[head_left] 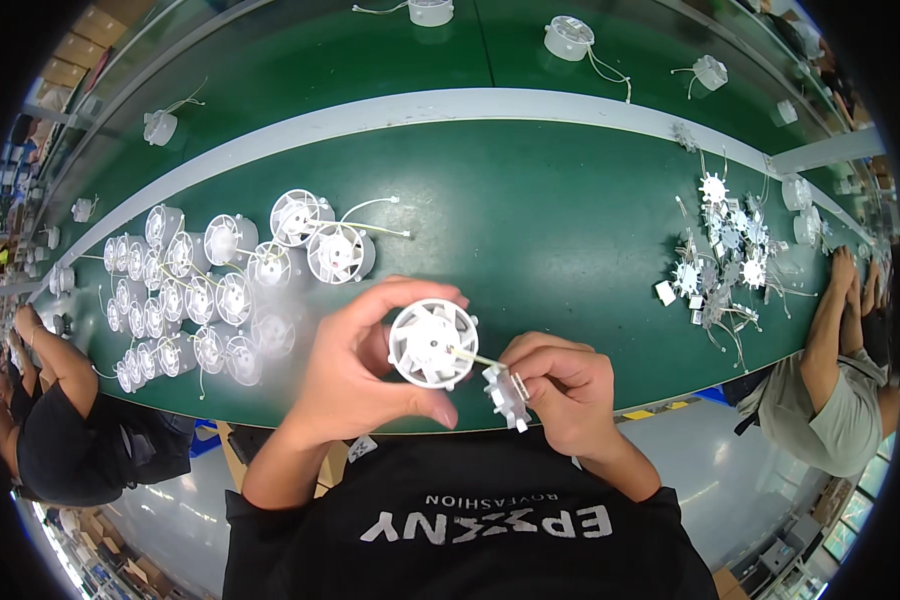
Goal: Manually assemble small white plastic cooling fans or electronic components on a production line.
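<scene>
Desk: green top [530,220], its near edge curving just in front of the person's black shirt [490,500].
Right hand: the forearm comes from the lower right with the elbow bent outward; the right hand [570,390] has its grip clamped on a spiky plate [507,398], pinched at the edge between thumb and forefinger, the other fingers curled in.
Left hand: from the lower left, the left hand [355,370] has its grip clamped around a white fan [433,343], fingers over the far side, thumb along the near side, bladed face turned up.
Fan and plate: both held above the desk in front of the chest, side by side; a pale wire [478,357] reaches from the fan's hub toward the plate, which is not seated on the fan.
Progress: judging by the layout, this one is midway.
Likely done: the group of white fans [200,298] on the left, many standing with wires trailing; haze blurs the nearest few, and whether each is complete I cannot tell.
Likely left: the loose pile of spiky plates [735,240] on the right, wires tangled.
Beyond: a pale rail [400,108], then more fans spaced out on another green surface, one with its wire loose [570,38].
</scene>
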`<state>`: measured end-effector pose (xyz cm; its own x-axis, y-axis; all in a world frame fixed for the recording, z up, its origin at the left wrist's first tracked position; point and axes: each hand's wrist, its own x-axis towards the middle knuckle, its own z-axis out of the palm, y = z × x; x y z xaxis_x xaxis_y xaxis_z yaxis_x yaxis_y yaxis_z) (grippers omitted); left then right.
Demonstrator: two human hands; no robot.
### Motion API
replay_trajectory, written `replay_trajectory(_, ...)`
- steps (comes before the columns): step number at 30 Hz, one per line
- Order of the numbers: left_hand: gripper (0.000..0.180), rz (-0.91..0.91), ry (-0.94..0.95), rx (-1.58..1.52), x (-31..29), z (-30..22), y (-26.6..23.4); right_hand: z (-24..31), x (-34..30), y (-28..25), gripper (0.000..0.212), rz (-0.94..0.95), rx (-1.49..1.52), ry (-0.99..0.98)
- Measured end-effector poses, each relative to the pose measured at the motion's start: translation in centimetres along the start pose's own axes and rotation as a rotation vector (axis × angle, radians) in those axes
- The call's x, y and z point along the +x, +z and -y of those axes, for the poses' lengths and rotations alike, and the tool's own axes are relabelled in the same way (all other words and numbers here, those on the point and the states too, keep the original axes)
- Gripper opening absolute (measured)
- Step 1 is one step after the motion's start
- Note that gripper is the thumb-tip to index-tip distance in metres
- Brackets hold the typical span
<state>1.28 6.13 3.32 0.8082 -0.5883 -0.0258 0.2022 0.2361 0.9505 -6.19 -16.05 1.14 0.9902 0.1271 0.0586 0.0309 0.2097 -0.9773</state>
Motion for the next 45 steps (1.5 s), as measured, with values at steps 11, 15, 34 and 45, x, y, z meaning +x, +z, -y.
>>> replay_trajectory(11, 0.073, -0.149, 0.071, 0.407, 0.4, 0.5, 1.5, 3.2, 2.2, 0.8, 0.014, -0.220, -0.615, -0.367)
replay_trajectory(15, 0.078, -0.162, 0.107, 0.428, 0.6, 0.3, 2.2, 1.5, 2.1, 1.4, 0.016, -0.236, -0.633, -0.361)
replay_trajectory(34, 0.071, -0.041, 0.132, 0.200, 0.8, 1.0, 1.8, 1.8, 2.3, 0.4, 0.022, -0.198, -0.861, -0.519)
replay_trajectory(45, 0.056, -0.024, 0.020, -0.111, 0.1, 1.3, 1.4, 2.2, 2.1, 0.7, 0.019, -0.204, -0.845, -0.476)
